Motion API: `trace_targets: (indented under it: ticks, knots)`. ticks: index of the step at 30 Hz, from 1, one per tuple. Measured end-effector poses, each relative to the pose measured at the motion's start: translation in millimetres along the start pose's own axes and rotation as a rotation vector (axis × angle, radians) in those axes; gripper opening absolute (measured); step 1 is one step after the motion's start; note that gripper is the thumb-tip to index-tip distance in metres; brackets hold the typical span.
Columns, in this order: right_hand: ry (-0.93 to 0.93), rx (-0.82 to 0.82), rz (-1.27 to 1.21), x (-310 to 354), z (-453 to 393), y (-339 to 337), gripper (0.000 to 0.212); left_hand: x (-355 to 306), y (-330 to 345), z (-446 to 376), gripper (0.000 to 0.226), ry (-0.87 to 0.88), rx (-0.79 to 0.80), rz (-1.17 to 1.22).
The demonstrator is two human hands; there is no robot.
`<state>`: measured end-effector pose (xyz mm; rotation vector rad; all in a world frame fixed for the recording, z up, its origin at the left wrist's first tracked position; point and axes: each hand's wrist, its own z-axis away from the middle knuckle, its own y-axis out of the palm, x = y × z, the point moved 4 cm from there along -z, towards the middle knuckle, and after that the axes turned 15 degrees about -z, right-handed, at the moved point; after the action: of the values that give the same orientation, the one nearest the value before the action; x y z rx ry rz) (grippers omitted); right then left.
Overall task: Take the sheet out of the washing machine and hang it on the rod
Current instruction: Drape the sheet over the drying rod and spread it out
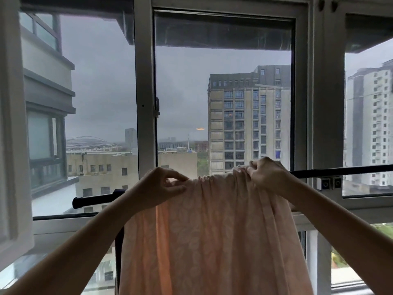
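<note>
A pale pink sheet with a faint leaf pattern hangs draped over a black rod that runs across the window. The cloth is bunched in folds along the top. My left hand pinches the bunched top edge at the sheet's left end, thumb and fingers closed on the fabric. My right hand grips the gathered fabric at the right end, on top of the rod. The rod's left end sticks out bare beyond the sheet. The washing machine is not in view.
Grey window frames stand right behind the rod, with a latch on the middle post. A window sash hangs open inward at the left. A small white bracket sits under the rod at right.
</note>
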<state>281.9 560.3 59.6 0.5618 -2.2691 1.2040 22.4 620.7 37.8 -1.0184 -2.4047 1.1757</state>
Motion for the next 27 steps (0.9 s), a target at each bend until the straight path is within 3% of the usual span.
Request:
trace_targets:
  ticks: [6,9,14,18,21,23,27]
  knots:
    - [-0.016,0.126,-0.289,14,7,10,0.029,13,-6,1,0.033,0.015,0.028,0.010]
    - [-0.061,0.045,-0.338,17,7,12,0.019,14,-2,-2,0.033,0.020,0.006,-0.018]
    - [-0.263,-0.087,-0.464,56,-3,21,0.030,12,8,-8,0.036,0.036,0.015,-0.019]
    - [-0.462,0.100,-0.298,107,-7,51,0.019,10,3,-11,0.019,-0.019,-0.019,0.274]
    - [-0.372,0.281,-0.360,126,-8,69,0.029,21,-1,-12,0.046,-0.106,-0.042,0.497]
    - [-0.289,0.312,-0.435,124,-13,76,0.036,29,-2,-11,0.067,-0.144,-0.023,0.532]
    - [-0.384,0.342,-0.445,121,-15,79,0.041,25,-3,-10,0.063,-0.153,-0.052,0.377]
